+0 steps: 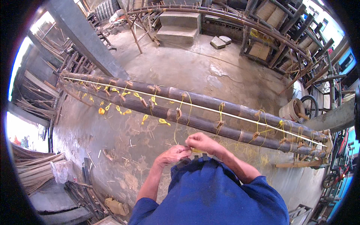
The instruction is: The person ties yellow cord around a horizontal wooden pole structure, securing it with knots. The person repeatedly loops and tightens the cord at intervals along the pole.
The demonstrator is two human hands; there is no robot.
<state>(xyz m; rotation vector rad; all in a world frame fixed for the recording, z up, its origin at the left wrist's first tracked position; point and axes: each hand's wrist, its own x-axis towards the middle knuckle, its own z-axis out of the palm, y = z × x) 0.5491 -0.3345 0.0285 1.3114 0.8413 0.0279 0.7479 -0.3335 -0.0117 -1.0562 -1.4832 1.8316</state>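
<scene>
Close to my body, my left hand (175, 154) is closed, its fingers pinching a thin yellow cord (176, 134) that hangs from the nearer dark bamboo pole (202, 123). Beside it, slightly higher, my right hand (204, 143) is also closed, with yellow strands (196, 150) showing just under its fingers. The exact grip on the cord is partly hidden. Small wooden pegs (179, 113) with yellow loops sit along this pole. A second dark bamboo pole (213, 100) runs parallel behind it, and a long pale strip (232, 115) stretches between the two.
Small yellow cord bundles (164, 121) and a yellow spool (101, 111) hang at the left of the poles. Loose yellow cord (240, 150) tangles below on the right. A slanting concrete post (84, 37) stands at far left; bamboo strips (37, 170) lie near left.
</scene>
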